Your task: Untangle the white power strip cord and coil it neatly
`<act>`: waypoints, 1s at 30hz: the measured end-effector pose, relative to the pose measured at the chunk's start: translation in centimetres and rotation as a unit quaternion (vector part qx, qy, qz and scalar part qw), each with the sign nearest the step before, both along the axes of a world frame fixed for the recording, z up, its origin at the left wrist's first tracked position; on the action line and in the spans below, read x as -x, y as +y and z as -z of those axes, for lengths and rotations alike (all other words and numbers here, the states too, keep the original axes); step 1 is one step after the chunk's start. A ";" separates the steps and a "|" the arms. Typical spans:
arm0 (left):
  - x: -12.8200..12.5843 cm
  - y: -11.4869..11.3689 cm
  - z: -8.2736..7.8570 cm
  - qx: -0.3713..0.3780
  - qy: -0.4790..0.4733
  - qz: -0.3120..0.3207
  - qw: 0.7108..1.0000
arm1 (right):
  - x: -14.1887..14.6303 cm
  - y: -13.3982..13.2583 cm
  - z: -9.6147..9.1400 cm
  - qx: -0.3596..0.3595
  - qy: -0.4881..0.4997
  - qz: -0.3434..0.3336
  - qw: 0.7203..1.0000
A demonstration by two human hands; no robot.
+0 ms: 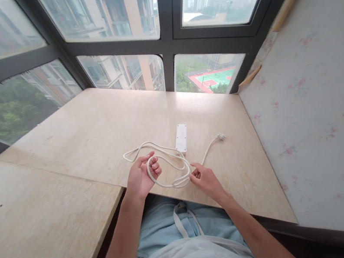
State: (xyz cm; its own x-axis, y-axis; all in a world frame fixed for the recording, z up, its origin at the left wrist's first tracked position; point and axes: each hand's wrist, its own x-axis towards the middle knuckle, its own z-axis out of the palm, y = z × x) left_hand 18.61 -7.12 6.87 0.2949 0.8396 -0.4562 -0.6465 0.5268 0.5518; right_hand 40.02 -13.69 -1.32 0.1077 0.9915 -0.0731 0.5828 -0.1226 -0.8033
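A white power cord (168,185) hangs in loops between my two hands at the front edge of the sill. My left hand (142,175) has its fingers curled around the left side of the loop. On the right side, my right hand (205,178) pinches the cord between thumb and fingers. The cord joins a white power strip (181,138), which lies on the stone surface just beyond the loops. To the right, the plug (221,137) rests at the cord's free end. Another slack loop spreads out beyond my left hand.
The beige stone sill (70,133) runs wide to the left, with a seam across it. Dark window frames (166,42) border it at the back. A floral-papered wall (314,114) closes off the right side. My lap is against the front edge.
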 end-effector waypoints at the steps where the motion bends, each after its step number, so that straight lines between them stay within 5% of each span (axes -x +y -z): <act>1: 0.5 -0.1 0.7 0.000 0.035 -0.013 0.999 | -0.1 0.2 0.2 0.006 0.002 0.004 1.000; 5: 2.4 -0.7 4.3 -0.010 0.205 -0.064 0.977 | -0.2 0.6 1.0 0.020 -0.006 0.008 1.000; 7: 2.8 -1.3 5.7 -0.039 0.321 -0.082 0.943 | -0.1 0.7 1.1 0.015 -0.015 0.003 1.000; 10: 2.4 -3.4 6.5 -0.147 0.515 -0.147 0.832 | 0.0 0.8 0.9 0.012 -0.013 0.003 1.000; 12: 1.4 -5.5 6.2 -0.252 0.579 -0.186 0.753 | 0.2 0.9 0.7 0.020 0.005 0.008 1.000; 13: 0.7 -6.5 6.0 -0.302 0.581 -0.176 0.735 | 0.2 1.0 0.5 0.026 0.021 0.012 0.999; 16: -1.8 -8.5 5.8 -0.411 0.546 0.016 0.730 | 0.5 1.0 0.3 0.040 0.085 0.025 0.995; 19: -4.1 -8.5 6.4 -0.419 0.582 0.166 0.677 | 0.6 0.9 0.2 0.052 0.149 0.037 0.987; 25: -5.7 -6.0 6.8 -0.382 0.693 0.278 0.545 | 0.3 0.5 0.1 0.057 0.211 0.031 0.975; 30: -4.8 -4.8 6.8 -0.424 0.670 0.297 0.532 | 0.1 0.3 0.7 0.075 0.208 0.047 0.974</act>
State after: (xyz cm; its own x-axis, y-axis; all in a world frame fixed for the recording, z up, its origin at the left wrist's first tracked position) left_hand 23.39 -11.94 0.04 0.5107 0.8510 -0.1223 0.7682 -0.3878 0.5095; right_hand 39.89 -13.35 -1.98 0.1280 0.9532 -0.2739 0.1906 -0.2946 -0.9364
